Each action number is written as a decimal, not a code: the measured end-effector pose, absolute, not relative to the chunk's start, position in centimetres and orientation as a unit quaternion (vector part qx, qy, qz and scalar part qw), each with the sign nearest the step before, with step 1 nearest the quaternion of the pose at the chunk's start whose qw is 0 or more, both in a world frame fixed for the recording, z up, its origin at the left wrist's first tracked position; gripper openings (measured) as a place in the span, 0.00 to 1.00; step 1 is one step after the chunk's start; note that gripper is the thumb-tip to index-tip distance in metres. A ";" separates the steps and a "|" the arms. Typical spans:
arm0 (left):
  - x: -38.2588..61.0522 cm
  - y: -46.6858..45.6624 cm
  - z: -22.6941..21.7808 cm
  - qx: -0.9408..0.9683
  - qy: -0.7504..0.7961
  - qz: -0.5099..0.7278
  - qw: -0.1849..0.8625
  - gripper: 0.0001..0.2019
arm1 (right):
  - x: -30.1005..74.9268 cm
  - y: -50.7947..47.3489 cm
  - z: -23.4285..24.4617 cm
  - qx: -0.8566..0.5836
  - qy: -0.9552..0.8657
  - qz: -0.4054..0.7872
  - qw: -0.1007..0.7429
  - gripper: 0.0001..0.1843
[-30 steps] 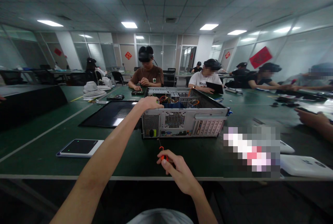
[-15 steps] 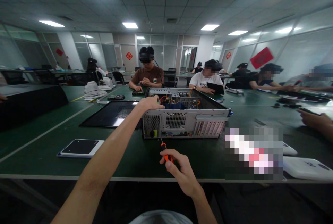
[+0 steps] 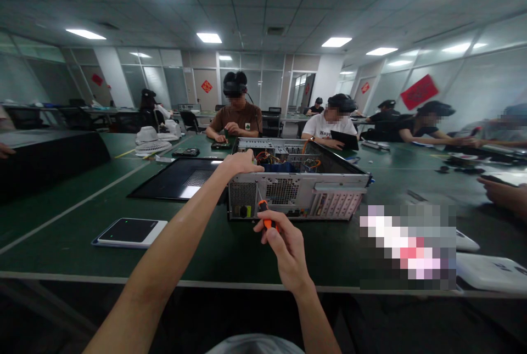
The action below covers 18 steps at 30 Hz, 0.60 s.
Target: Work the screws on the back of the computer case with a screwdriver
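Note:
An open desktop computer case (image 3: 346,200) lies on its side in front of me, rear panel facing me, with wires and parts showing inside. My left hand (image 3: 242,163) is over its top left edge and grips it there; some fingertips are hidden inside. Below, my right hand (image 3: 286,239) is closed around a screwdriver (image 3: 264,207) with an orange and black handle. Its thin shaft points up at the rear panel, just right of the perforated grille. I cannot tell whether the tip touches the panel.
A black side panel (image 3: 164,181) lies left of the case on the green table (image 3: 61,249). Nearer me is a white and black flat device (image 3: 129,231). White objects (image 3: 489,271) and a blurred-out patch are at right. Co-workers (image 3: 236,115) sit across and to the right.
My right hand has raised the screwdriver from the bottom edge of the rear panel to higher on it. My left hand stays on the case edge. The view has shifted slightly.

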State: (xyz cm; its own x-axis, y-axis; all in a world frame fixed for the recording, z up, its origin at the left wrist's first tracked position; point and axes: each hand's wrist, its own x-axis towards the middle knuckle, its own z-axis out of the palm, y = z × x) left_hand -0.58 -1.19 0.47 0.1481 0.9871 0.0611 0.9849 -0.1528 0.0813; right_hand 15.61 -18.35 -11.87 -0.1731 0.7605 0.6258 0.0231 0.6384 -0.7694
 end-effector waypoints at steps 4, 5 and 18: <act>-0.6 -1.1 0.4 0.756 0.653 0.056 0.013 0.36 | 15.2 -18.5 -12.0 -0.291 -0.681 0.314 0.594 0.20; -0.7 -1.1 0.4 0.755 0.653 0.056 0.013 0.36 | 15.2 -18.6 -12.0 -0.291 -0.680 0.314 0.596 0.20; -0.7 -0.8 0.4 0.760 0.649 0.047 0.010 0.32 | 15.0 -18.8 -11.9 -0.259 -0.654 0.331 0.629 0.18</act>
